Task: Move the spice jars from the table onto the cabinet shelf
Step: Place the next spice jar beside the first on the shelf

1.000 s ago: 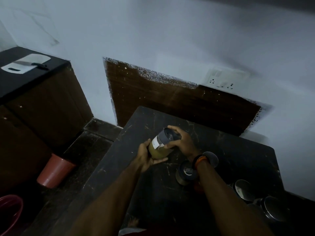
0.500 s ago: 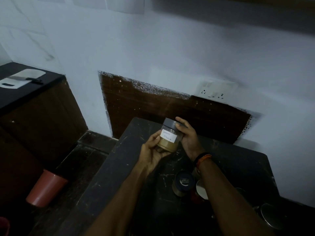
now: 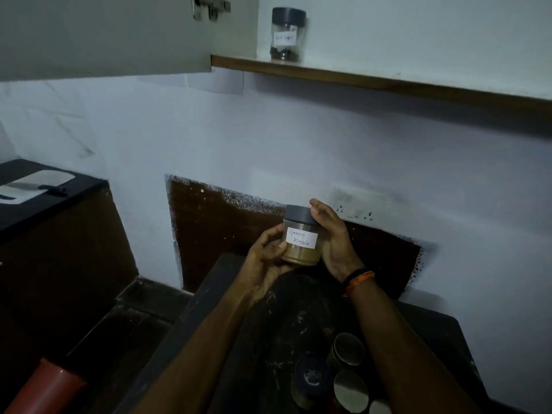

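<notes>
Raised since last look: Garam Masala jar (image 3: 301, 236), now upright, label facing out, held above table (image 3: 209, 282). Left hand (image 3: 265, 261) cups base, fingers curled round it; right hand (image 3: 331, 234) wraps lid and side. Cabinet shelf (image 3: 373, 80) now overhead, black pepper jar (image 3: 287, 37) already there. More jars (image 3: 312, 380) left on table. Lift underway.

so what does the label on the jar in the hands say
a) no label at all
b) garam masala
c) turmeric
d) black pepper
b: the white handwritten label on the jar held between the left hand and the right hand reads "Garam Masala".
</notes>
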`<state>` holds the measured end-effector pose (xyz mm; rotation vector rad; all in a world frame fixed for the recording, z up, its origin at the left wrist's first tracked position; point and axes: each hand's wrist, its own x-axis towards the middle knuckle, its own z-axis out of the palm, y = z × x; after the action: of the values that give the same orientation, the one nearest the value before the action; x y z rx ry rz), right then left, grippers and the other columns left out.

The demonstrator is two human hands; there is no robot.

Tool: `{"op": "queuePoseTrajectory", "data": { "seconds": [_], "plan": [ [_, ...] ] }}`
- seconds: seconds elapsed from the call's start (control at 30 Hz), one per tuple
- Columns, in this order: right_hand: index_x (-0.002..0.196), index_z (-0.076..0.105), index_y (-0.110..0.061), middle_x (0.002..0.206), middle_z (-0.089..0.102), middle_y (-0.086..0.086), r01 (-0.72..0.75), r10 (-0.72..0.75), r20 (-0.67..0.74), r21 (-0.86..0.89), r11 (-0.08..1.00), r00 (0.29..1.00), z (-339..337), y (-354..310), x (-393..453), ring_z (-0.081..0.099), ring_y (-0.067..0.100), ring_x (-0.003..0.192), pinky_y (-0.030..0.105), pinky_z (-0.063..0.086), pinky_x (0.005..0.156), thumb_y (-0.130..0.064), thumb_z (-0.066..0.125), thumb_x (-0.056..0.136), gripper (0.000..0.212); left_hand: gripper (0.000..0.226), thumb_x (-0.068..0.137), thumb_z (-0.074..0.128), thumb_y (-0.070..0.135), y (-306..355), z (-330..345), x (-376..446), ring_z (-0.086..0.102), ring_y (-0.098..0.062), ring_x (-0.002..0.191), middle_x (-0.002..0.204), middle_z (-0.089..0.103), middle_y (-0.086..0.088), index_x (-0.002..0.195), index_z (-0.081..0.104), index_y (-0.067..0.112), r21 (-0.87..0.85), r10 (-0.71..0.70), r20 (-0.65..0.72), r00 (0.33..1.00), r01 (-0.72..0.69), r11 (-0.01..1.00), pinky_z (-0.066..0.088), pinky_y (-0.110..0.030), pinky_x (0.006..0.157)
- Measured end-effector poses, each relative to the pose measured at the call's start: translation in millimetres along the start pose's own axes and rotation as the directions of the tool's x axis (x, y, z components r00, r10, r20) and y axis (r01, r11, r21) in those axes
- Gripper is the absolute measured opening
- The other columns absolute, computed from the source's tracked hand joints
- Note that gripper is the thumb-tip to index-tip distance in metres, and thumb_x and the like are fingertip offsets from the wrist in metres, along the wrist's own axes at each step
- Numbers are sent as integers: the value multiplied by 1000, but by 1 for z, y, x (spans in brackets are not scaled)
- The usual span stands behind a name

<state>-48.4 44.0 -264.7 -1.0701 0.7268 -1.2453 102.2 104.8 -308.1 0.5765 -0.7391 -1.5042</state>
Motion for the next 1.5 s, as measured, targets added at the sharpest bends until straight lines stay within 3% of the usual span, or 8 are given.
{"op": "queuePoseTrajectory", "data": {
  "seconds": [0.13, 0.27, 0.43, 0.57, 0.7, 1.0, 1.33, 1.5],
  "plan": [
    [122, 60, -8, 114, 63, 9, 101, -101, 43, -13, 995, 994, 17, -45, 15, 63, 25, 104, 43, 50, 94, -34, 74, 79, 52, 55, 83, 65, 7, 34, 25, 21, 63, -37, 116, 132, 60, -21, 136, 52, 7, 11, 65, 65, 996, -66, 998, 56, -52, 85],
    [114, 64, -14, 110, 64, 7, 194, -189, 83, -63, 979, 979, 35, -86, 24, 63, 24, 100, 40, 53, 85, -40, 73, 80, 44, 54, 81, 67, 8, 62, 51, 33, 65, -39, 109, 122, 65, -22, 134, 56, 12, 29, 127, 104, 987, -130, 991, 57, -50, 83],
    [113, 64, -14, 111, 64, 10, 303, -289, 129, -109, 947, 949, 50, -135, 36, 62, 28, 103, 46, 50, 90, -37, 67, 86, 36, 49, 78, 69, 8, 99, 82, 48, 63, -43, 112, 122, 64, -22, 125, 61, 16, 80, 180, 149, 972, -193, 978, 55, -54, 93],
    [109, 64, -13, 107, 63, 10, 384, -363, 164, -129, 914, 917, 60, -169, 42, 62, 26, 99, 45, 50, 86, -36, 69, 86, 32, 56, 80, 69, 13, 132, 102, 59, 66, -37, 113, 122, 67, -17, 134, 56, 15, 237, 212, 205, 956, -258, 937, 55, -47, 96],
    [117, 64, -10, 110, 63, 8, 467, -447, 149, -150, 872, 882, 67, -199, 49, 62, 24, 102, 38, 52, 84, -42, 74, 79, 50, 52, 80, 72, 17, 167, 120, 71, 68, -27, 111, 118, 70, -12, 130, 59, 17, 386, 241, 265, 934, -332, 861, 54, -34, 90],
    [115, 64, 0, 112, 63, 13, 524, -502, 178, -108, 845, 846, 80, -232, 61, 62, 26, 103, 48, 51, 95, -32, 69, 85, 44, 56, 85, 74, 47, 237, 169, 95, 72, -25, 104, 117, 73, -7, 127, 62, 12, 628, 215, 389, 896, -429, 649, 57, -39, 91],
    [129, 58, 5, 131, 60, 28, 501, -477, 209, -83, 861, 854, 93, -265, 86, 55, 47, 124, 66, 41, 106, -34, 52, 101, 49, 53, 74, 82, 48, 282, 205, 140, 73, -18, 90, 106, 76, -4, 115, 71, 17, 720, 130, 435, 891, -431, 544, 59, -32, 75],
    [125, 66, -9, 122, 70, 13, 544, -510, 210, -166, 822, 834, 89, -275, 107, 64, 34, 117, 51, 51, 102, -51, 38, 103, 55, 36, 72, 84, 36, 296, 213, 166, 73, -22, 90, 100, 77, -6, 102, 75, 19, 689, 168, 448, 878, -458, 561, 61, -34, 75]
  ]
}}
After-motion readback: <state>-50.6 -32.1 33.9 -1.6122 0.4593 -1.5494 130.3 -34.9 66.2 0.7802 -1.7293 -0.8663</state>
